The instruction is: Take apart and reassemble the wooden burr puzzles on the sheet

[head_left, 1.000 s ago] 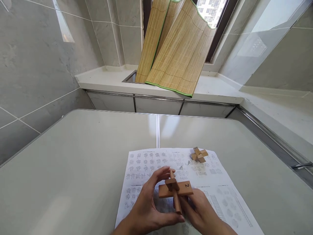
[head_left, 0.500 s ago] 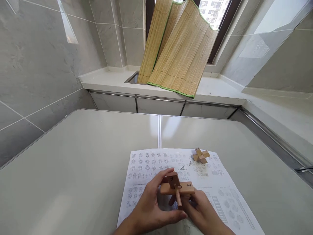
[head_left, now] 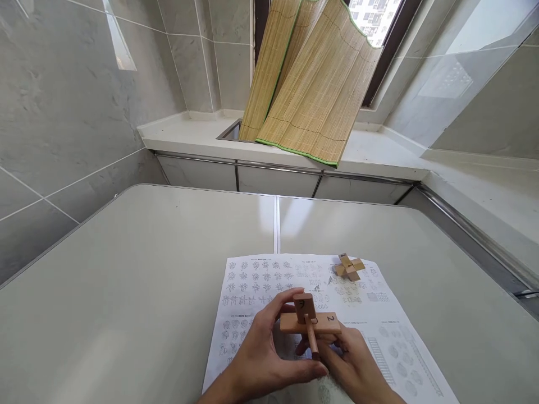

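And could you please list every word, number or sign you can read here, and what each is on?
"2": right end of the crosswise wooden block.
Round mark beside the peg: cannot tell whether it is a character.
Upright block: dark mark, too unclear to read.
Small wooden puzzle: mark too small to read.
Sheet: print too small and blurred.

Sheet (head_left: 269, 270) on tbl (head_left: 126, 292), block cross (head_left: 350, 269) on its far R; nearer cross (head_left: 306, 322) btwn L hand (head_left: 264, 353), R hand (head_left: 357, 356).
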`<action>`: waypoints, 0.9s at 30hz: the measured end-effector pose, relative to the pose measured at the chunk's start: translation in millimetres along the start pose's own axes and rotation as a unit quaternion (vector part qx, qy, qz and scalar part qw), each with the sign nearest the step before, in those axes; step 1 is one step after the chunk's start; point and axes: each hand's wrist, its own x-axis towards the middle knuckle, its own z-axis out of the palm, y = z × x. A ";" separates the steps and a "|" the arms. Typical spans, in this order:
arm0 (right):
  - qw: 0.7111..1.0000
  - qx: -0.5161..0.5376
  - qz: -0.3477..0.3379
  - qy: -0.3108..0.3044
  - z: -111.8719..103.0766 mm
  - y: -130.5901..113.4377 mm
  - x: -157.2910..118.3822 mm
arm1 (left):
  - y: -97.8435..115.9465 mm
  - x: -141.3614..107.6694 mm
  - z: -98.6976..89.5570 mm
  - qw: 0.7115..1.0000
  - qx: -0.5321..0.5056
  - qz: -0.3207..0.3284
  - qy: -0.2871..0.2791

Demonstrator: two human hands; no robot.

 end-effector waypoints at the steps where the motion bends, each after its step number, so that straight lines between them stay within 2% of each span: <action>1: 1.000 0.007 0.002 0.003 0.5 -0.1 -0.6 | 0.6 0.5 0.5 1.000 -0.006 0.003 -0.001; 6: 1.000 0.006 0.000 -0.002 -0.6 -1.6 -1.6 | 0.8 0.8 3.6 1.000 -0.027 -0.008 0.005; 11: 0.991 -0.089 -0.076 -0.061 -3.1 -6.4 1.8 | 0.1 -1.5 2.1 1.000 0.005 -0.018 0.015; 14: 0.986 -0.121 -0.106 -0.047 -1.4 -10.2 3.5 | -1.1 -2.4 0.9 1.000 0.006 -0.029 0.002; 20: 0.982 -0.144 -0.112 -0.044 1.1 -9.1 4.1 | -5.1 -1.2 -0.5 0.999 0.006 -0.027 0.022; 27: 0.973 -0.162 -0.157 -0.047 2.2 -6.5 5.1 | 0.4 -3.7 -6.1 0.999 0.016 -0.040 0.021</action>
